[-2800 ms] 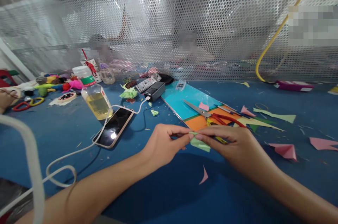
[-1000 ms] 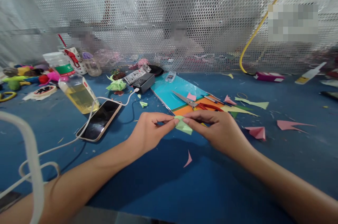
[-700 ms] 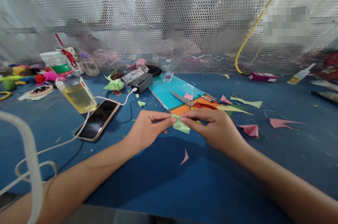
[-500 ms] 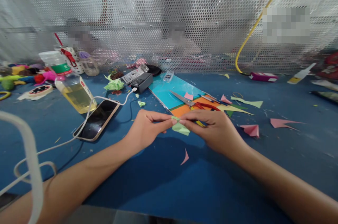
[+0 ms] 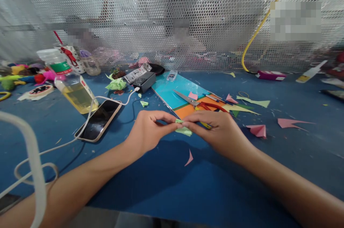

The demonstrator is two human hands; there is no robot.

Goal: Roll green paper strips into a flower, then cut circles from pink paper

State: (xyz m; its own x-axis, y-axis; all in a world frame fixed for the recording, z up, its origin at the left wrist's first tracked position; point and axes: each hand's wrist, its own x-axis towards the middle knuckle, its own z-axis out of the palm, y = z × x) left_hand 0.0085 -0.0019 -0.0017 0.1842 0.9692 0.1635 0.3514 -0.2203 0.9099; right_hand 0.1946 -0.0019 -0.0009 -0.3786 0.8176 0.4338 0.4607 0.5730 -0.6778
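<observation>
A small folded piece of light green paper is pinched between the fingertips of both hands, above the front part of the blue table. My left hand grips its upper left edge with thumb and forefinger. From the other side my right hand pinches it, and the two thumbs almost meet. The fingers cover the paper's upper part. Just beyond the hands lie scissors with red handles, resting on orange and blue sheets. A pink paper scrap lies nearer me.
At left, a phone lies beside a leaning bottle of yellow liquid. A white cable crosses the table to a dark box. Pink folded paper and a glue bottle are on the right. A perforated metal screen stands behind.
Both hands keep hold of the green paper, which now shows slightly less below the fingers. The view has shifted a little; the table things stay in place.
</observation>
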